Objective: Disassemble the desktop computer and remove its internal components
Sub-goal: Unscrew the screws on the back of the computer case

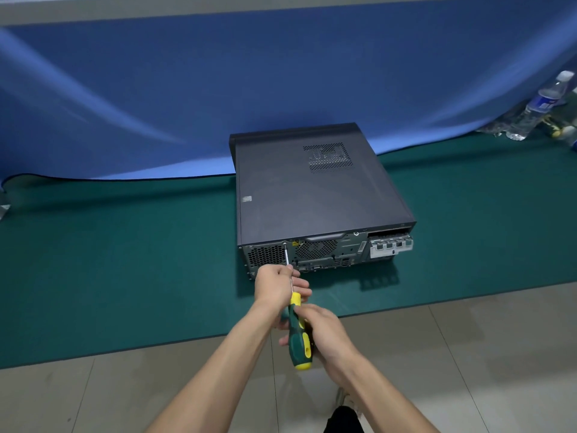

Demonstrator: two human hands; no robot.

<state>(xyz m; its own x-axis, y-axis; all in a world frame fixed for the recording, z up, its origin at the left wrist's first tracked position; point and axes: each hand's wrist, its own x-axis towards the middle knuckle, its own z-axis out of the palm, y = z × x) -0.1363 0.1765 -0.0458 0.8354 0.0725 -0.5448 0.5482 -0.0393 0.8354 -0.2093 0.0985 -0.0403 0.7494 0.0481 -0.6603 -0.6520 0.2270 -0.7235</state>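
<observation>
Rear-panel screw [284, 244] removal in hand, frame centre. My right hand [324, 334] grips the screwdriver [296, 331] handle; left hand [276, 284] fingers pinch its shaft. Desktop computer [315, 189] cover still on. Next: steady turning, I judge.

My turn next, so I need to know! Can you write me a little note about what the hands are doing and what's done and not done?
Left hand steadies the screwdriver shaft; right hand grips its green-and-yellow handle.
The tip sits on a screw at the top of the computer case's rear panel. The case lies flat on the green mat.
Done: nothing removed that shows; the cover is still on.
Left: rear screws, cover, then the inside parts.
</observation>
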